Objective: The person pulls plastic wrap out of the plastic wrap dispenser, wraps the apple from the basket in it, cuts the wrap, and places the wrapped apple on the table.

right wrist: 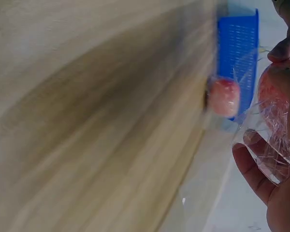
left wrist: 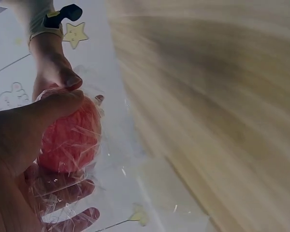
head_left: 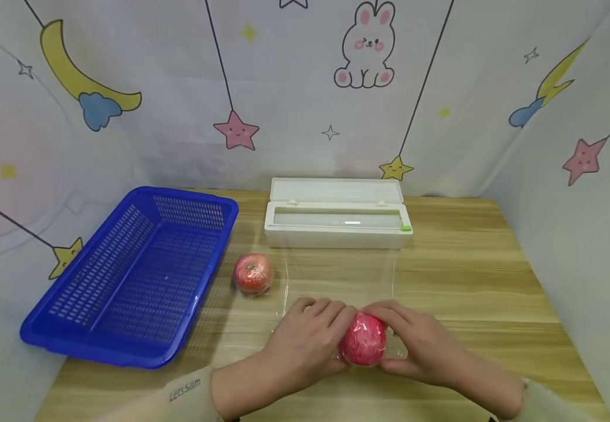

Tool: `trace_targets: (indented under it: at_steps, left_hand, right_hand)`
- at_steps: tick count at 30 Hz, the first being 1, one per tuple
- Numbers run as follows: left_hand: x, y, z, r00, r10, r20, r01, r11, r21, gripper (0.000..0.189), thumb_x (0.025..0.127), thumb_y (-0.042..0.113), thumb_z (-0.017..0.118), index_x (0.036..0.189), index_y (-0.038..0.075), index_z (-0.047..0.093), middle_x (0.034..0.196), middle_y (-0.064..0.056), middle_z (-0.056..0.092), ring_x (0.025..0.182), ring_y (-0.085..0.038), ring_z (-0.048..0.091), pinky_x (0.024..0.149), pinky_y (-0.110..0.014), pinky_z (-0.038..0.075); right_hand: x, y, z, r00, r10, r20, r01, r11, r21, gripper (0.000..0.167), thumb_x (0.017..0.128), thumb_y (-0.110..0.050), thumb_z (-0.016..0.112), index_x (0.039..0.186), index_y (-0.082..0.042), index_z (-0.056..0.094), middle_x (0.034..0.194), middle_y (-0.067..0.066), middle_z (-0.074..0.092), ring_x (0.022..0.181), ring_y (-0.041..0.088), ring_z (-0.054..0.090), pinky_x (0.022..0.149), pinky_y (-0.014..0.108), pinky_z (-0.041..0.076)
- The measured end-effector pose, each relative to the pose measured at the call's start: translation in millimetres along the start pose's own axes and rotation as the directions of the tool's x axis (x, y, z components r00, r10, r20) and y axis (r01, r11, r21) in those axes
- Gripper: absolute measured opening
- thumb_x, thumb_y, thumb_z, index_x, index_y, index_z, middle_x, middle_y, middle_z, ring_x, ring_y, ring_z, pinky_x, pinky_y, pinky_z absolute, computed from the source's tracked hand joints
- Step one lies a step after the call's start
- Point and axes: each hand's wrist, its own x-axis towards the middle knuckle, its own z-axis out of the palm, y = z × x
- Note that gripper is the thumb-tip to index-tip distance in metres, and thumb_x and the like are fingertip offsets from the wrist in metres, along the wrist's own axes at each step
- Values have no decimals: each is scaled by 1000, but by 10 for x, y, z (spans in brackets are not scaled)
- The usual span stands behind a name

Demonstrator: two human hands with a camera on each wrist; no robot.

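A red apple (head_left: 364,340) sits between my two hands near the front of the table, with clear cling film (left wrist: 79,145) wrinkled over its surface. My left hand (head_left: 310,337) grips the apple from the left, its thumb on the near side and fingers over the far side. On the other side my right hand (head_left: 421,343) holds it with thumb and fingers. A sheet of film (head_left: 341,269) stretches from the apple back to a white film dispenser (head_left: 338,237), whose lid stands raised. In the right wrist view, film bunches under the apple against the fingers.
Left of the film rests a second apple (head_left: 253,274), wrapped in film. A blue plastic basket (head_left: 199,293) stands at the table's left side. Patterned cloth (head_left: 294,88) hangs behind and along both sides of the wooden table (head_left: 468,264).
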Motion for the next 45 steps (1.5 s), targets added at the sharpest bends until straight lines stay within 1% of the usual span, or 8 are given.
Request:
trace_targets:
  at_steps: [6,13,17,24,30,37,41,45]
  left_hand:
    - [-78,-14,250,989,-40,141,48,998,-50,69,76,65,88,121,19,62,110,5,71,99,-13,69,84,-34,58]
    - [-144,-35,447,975,-42,219,66,993,-101,70,77,64,88,124,18,62,116,3,72,104,-15,70,85,-35,59]
    - [-162,-55,525,965,-53,257,84,990,-113,73,79,66,87,127,17,61,120,1,71,107,-17,70,85,-36,60]
    - [-178,-102,615,955,-69,289,110,985,-130,71,79,64,88,125,17,61,117,2,69,105,-17,69,82,-35,60]
    - [-188,-120,677,956,-66,287,112,983,-146,70,77,61,91,123,18,60,115,2,69,100,-16,69,80,-38,61]
    - [-172,-123,694,947,-67,315,127,977,-174,71,76,60,92,124,19,60,118,2,69,103,-17,68,80,-39,60]
    - [-171,-135,709,949,-63,309,125,975,-185,70,76,60,92,124,19,60,118,2,69,102,-17,69,80,-38,62]
    - [-172,-144,723,955,-57,291,118,974,-195,70,76,60,92,122,18,61,117,1,69,98,-18,70,77,-36,62]
  right_hand:
    - [-139,63,238,995,87,44,-90,993,74,80,73,-22,93,144,-14,57,131,-3,66,98,8,70,79,29,63]
    - [-307,131,368,983,161,87,-168,983,79,80,79,-26,93,148,-11,55,134,3,69,105,21,75,83,40,65]
    - [-409,169,374,958,242,154,-259,961,100,78,85,-34,91,150,-11,55,130,1,70,100,15,72,80,34,64]
    - [-529,225,327,927,281,247,-302,952,48,59,92,-45,84,139,-15,65,121,-2,76,104,13,73,86,40,64]
    - [-572,257,336,905,305,297,-340,938,70,68,91,-45,85,145,-14,57,107,-10,72,95,5,67,80,37,62]
    - [-609,275,352,881,335,334,-373,926,55,64,90,-49,84,138,-14,62,113,-5,73,100,10,69,85,40,63]
    - [-645,312,341,893,311,324,-336,942,21,50,90,-47,84,125,-14,68,104,-10,69,93,5,64,79,34,61]
    - [-675,359,345,930,237,280,-244,970,-10,32,90,-43,84,110,-21,72,100,-14,63,89,1,57,75,27,57]
